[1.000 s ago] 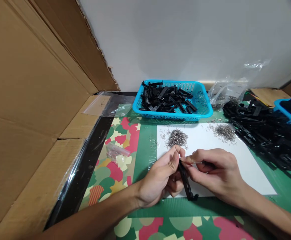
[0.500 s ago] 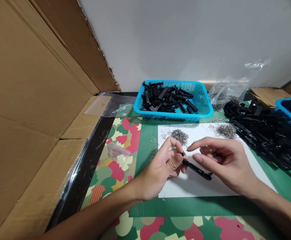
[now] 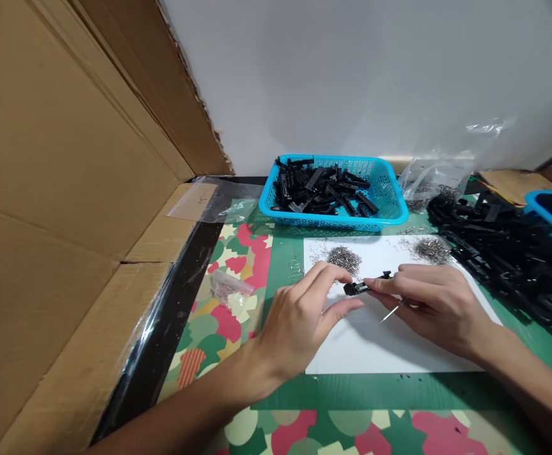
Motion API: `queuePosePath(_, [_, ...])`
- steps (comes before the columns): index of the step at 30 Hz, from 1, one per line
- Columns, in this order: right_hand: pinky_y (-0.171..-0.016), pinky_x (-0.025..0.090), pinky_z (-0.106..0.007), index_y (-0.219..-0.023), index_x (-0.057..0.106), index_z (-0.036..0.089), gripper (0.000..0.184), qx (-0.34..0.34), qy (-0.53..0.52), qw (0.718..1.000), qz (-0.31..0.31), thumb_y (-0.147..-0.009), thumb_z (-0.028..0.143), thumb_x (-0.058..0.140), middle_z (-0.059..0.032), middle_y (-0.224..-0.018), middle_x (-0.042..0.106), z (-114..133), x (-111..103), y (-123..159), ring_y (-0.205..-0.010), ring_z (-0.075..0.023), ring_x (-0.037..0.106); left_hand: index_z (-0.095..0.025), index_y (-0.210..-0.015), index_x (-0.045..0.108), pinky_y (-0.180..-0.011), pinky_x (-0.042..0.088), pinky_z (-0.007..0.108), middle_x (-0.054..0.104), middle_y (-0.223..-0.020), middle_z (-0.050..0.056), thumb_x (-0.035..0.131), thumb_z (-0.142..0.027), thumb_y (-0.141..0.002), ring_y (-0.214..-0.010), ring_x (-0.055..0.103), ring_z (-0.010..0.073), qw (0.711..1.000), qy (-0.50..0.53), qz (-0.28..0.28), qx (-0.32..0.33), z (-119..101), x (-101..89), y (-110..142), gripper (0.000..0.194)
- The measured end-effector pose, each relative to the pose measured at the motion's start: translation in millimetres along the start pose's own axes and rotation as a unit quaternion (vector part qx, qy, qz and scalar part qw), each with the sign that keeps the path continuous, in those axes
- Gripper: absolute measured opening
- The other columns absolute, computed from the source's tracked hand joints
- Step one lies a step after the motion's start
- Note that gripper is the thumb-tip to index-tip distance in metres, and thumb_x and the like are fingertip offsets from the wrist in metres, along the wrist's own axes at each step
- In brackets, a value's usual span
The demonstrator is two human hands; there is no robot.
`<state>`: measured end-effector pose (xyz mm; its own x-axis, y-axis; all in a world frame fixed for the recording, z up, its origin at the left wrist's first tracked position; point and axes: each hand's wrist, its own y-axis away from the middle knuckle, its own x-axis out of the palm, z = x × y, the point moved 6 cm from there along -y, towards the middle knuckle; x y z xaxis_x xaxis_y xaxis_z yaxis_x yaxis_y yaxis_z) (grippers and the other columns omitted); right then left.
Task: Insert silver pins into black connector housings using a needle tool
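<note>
My right hand (image 3: pixel 439 306) pinches a narrow black plastic part (image 3: pixel 359 288) between thumb and forefinger, above a white sheet (image 3: pixel 352 351). A thin pointed metal tool (image 3: pixel 393 310) is also tucked in that hand and sticks out below the thumb; its other end is hidden. My left hand (image 3: pixel 307 303) is open by the part's left end, thumb and forefinger apart. A pile of small metal pins or springs (image 3: pixel 345 260) lies on the sheet beyond my left hand. A second such pile (image 3: pixel 431 250) lies at the sheet's far right.
A blue basket (image 3: pixel 333 221) of black parts stands against the wall. More black parts (image 3: pixel 498 253) are heaped at the right, beside another blue basket (image 3: pixel 541 212). Clear bags (image 3: pixel 231 291) lie on the left and at the back. Cardboard (image 3: pixel 58 189) walls off the left side.
The black plastic part has passed from my left hand to my right and turned. My left fingers have let go and spread. The metal tool's tip now points down and left.
</note>
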<state>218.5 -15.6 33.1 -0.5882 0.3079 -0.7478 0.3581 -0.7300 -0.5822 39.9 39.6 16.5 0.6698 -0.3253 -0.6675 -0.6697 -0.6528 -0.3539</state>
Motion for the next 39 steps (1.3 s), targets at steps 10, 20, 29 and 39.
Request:
queuePosePath(10, [-0.065,0.049,-0.029,-0.111,0.077,0.02,0.025,0.185,-0.051,0.981,0.016,-0.111,0.026,0.053,-0.0054,-0.091,0.078,-30,-9,4,-0.074,-0.0172,0.07,-0.017,-0.115,0.07,-0.064,0.055,0.029,0.079,-0.109,0.002,0.07,-0.019,-0.104,-0.086,0.078,0.019,0.995,-0.079,-0.003,0.06,-4,3.9,3,0.011])
queuePosePath(20, [-0.066,0.044,-0.033,-0.092,0.073,0.021,0.048,0.247,-0.114,0.962,0.009,-0.116,0.043,0.038,-0.0012,-0.074,0.062,-37,0,7,-0.067,-0.0175,0.057,-0.017,-0.113,0.074,-0.07,0.058,0.035,0.082,-0.1,0.003,0.07,-0.022,-0.105,-0.086,0.079,0.0244,0.988,-0.121,-0.001,0.091,-2,8.3,6,0.01])
queuePosePath(29, [-0.084,0.054,-0.029,-0.105,0.077,0.026,0.012,0.302,-0.293,0.904,0.083,-0.105,0.036,0.07,-0.0024,-0.103,0.077,-29,20,7,-0.097,-0.0189,0.071,-0.014,-0.108,0.075,-0.062,0.051,0.035,0.079,-0.088,0.001,0.072,-0.017,-0.101,-0.077,0.071,0.0233,0.979,-0.162,0.013,0.123,-7,13.8,7,0.008])
queuePosePath(39, [-0.085,0.055,-0.03,-0.104,0.073,0.024,0.015,0.273,-0.257,0.916,0.143,-0.11,0.032,0.061,-0.0038,-0.103,0.076,-17,22,1,-0.095,-0.0193,0.07,-0.018,-0.086,0.072,-0.06,0.04,0.034,0.071,-0.075,-0.001,0.066,-0.018,-0.106,-0.071,0.062,0.0206,0.972,-0.192,0.007,0.133,-11,13.5,6,0.021])
